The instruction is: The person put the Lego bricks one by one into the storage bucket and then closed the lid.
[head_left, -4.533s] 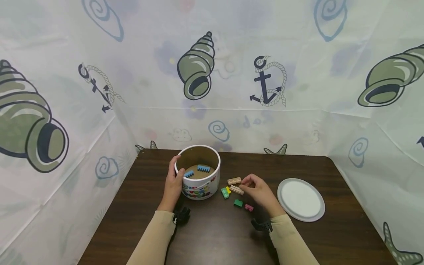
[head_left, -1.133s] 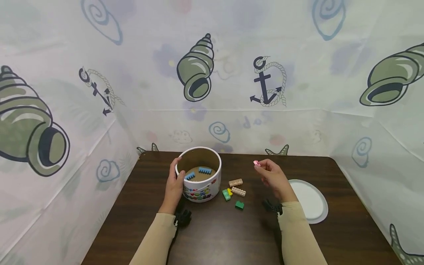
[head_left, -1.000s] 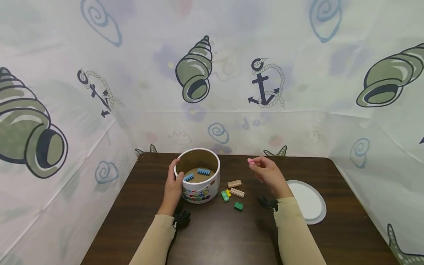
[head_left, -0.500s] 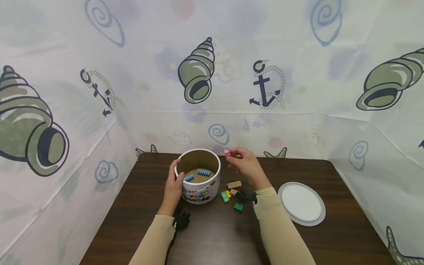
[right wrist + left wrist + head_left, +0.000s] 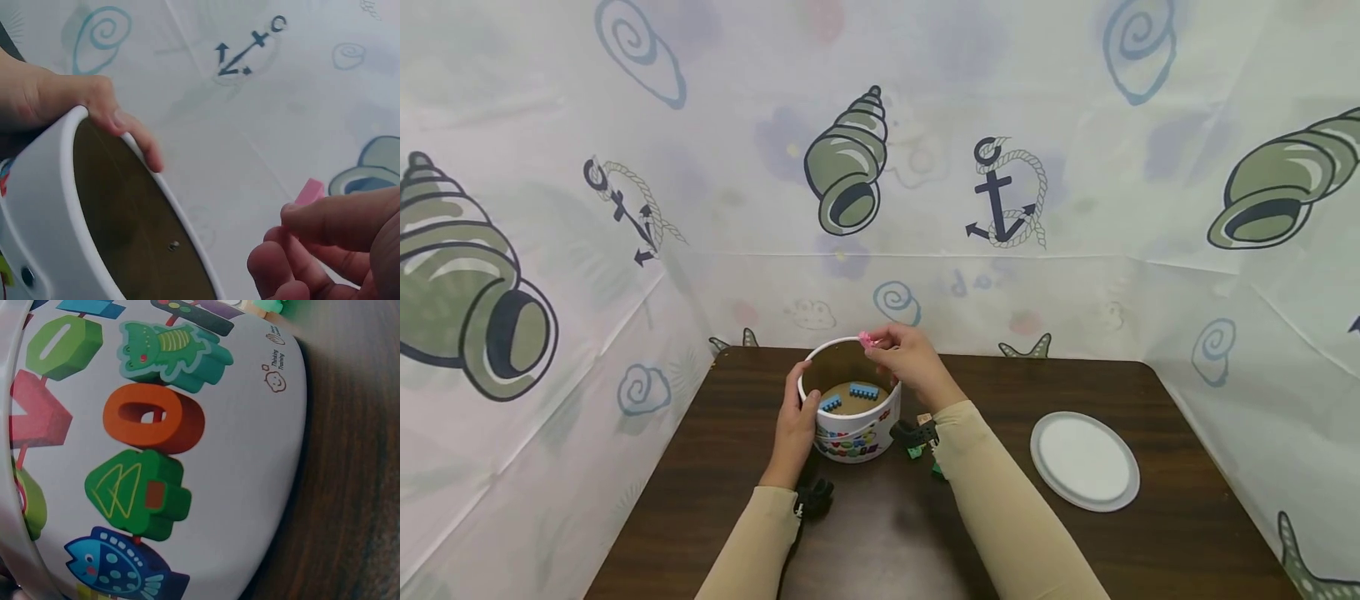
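Two hands [image 5: 793,425] [image 5: 913,360], one bucket [image 5: 884,423], one lid [image 5: 1086,461]; visible: two blue bricks [image 5: 863,391] [image 5: 831,403], one pink brick [image 5: 866,340], two green bricks [image 5: 914,452] [image 5: 937,471], one tan brick [image 5: 923,418].

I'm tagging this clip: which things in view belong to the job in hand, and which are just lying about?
Likely job things: left hand, right hand, pink block, bucket, blue blocks, probably green blocks.
Apparently not involved: white disc, patterned sheet.

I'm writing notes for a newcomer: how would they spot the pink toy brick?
On the dark table stands a round white bucket. Near its rim, the person's right hand pinches the pink toy brick. It is the only pink one in view; the two toy bricks seen inside the bucket are blue.
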Tool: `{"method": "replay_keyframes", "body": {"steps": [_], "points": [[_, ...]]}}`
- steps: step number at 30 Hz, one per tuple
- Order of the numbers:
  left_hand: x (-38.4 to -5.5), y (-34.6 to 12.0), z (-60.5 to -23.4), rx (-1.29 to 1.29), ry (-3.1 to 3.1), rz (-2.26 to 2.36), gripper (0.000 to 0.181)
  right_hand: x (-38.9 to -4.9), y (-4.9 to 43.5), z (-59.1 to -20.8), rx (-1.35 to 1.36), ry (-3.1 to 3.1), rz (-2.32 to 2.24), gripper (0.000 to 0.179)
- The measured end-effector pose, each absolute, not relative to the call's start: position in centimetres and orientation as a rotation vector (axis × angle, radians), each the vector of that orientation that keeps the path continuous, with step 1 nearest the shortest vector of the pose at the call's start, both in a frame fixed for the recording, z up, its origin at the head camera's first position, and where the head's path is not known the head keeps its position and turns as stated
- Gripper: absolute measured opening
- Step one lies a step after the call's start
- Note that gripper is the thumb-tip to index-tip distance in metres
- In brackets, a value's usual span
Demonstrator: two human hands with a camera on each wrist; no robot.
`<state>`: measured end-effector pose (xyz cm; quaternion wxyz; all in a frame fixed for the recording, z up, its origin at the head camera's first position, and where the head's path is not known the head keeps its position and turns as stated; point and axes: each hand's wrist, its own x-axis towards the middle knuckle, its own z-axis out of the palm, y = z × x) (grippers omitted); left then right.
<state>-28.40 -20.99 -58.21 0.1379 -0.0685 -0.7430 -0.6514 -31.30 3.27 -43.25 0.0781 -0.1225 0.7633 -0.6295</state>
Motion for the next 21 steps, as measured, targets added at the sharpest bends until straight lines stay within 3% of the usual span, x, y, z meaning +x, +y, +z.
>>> {"method": "replay_keyframes", "body": {"steps": [10, 21], "points": [[-28.3, -21.0, -58.5, -0.177, -2.172, -1.854, 0.059, -31.3, 2.4, -44.0, -0.289, 2.277, -1.812, 0.018], [-28.3, -21.1, -58.3, -0.203, -2.165, -1.826, 0.059, -31.4, 2.0, -44.5, -0.391, 2.265, -1.730, 0.033]]}}
